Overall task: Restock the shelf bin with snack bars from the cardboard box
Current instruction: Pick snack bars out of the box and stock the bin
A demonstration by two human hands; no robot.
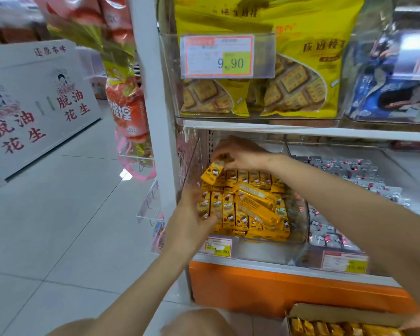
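Note:
A clear shelf bin (pixel 298 214) on the lower shelf holds rows of yellow snack bars (pixel 230 212), with a few lying loose and slanted on top (pixel 257 204). My right hand (pixel 240 154) reaches into the back left of the bin and pinches one yellow snack bar (pixel 212 172) at its top end. At the front left of the bin, my left hand (pixel 192 219) rests with its fingers on the upright bars. The cardboard box (pixel 344 318), with more yellow bars inside, sits on the floor at the bottom right.
Next to the bin on the right is a bin of silver-wrapped sweets (pixel 344 180). Yellow cracker bags (pixel 264 69) fill the shelf above, behind a price tag (pixel 218 55). A white shelf post (pixel 153 93) with hanging snack packs stands left; tiled aisle floor (pixel 58 226) lies beyond.

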